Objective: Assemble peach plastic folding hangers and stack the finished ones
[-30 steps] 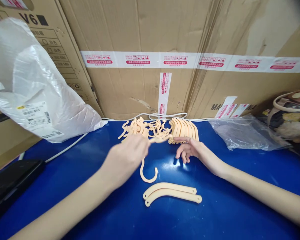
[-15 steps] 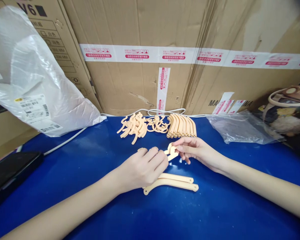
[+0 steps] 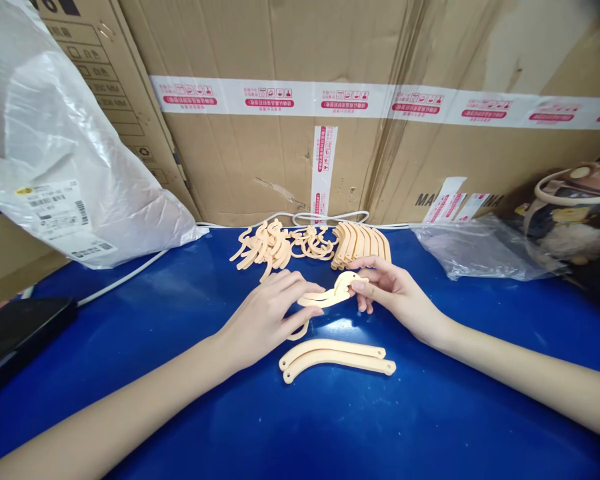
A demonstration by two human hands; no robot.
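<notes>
In the middle of the view, the right hand (image 3: 393, 290) pinches the rounded end of the pale strips (image 3: 336, 297), its thumb on the near face and its forefinger reaching along the far side, the other fingers loosely curled below. The left hand (image 3: 267, 313) has thumb and forefinger a little parted about the opposite end; whether they press on it, I cannot tell. The strips, seemingly two overlapping, run between the hands and slant slightly towards two o'clock.

To handle them well, I would let the right pinch be the anchor, close to the rounded end, and use the left fingertips only to guide the tail. Keeping the faces flat together should stop them fanning apart; twisting could strain such thin pieces.

From the strips, a hook (image 3: 300, 335) shows at seven o'clock, partly under the left hand, so that wrist is best kept light. At six o'clock two curved bars (image 3: 340, 361) lie side by side on the blue table (image 3: 430, 427), well placed if left unknocked. Farther out, a row of bars (image 3: 363, 243) stands at one o'clock, tangled hooks (image 3: 314, 247) at eleven, and a loose pile (image 3: 265, 247) at ten, before the cardboard box (image 3: 260, 160).
</notes>
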